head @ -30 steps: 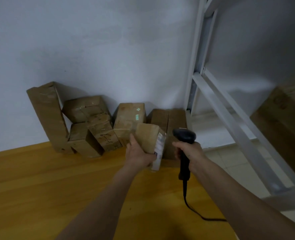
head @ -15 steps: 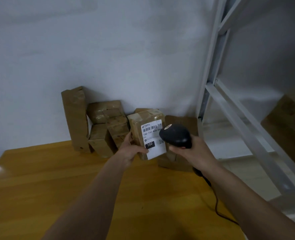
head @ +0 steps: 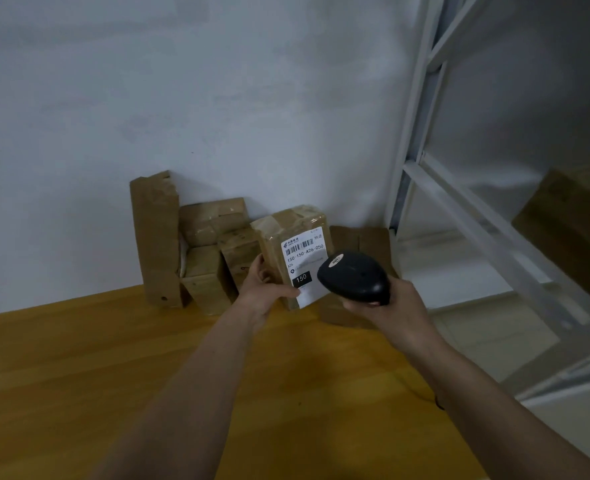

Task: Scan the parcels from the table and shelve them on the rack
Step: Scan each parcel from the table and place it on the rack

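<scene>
Left hand (head: pixel 264 292) fingers curled round parcel (head: pixel 293 251), label facing camera, held above table (head: pixel 79 375). Right hand (head: pixel 395 308) grips scanner (head: pixel 354 277) just right of parcel. Other parcels (head: pixel 196 247) left of it, rack (head: pixel 459 216) right.

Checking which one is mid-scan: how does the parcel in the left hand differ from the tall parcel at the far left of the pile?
The held parcel shows a white barcode label; the tall parcel shows none. The left hand grips the held one in front of the scanner; the tall one stands on the table by the wall. Both are taped brown cardboard.
</scene>
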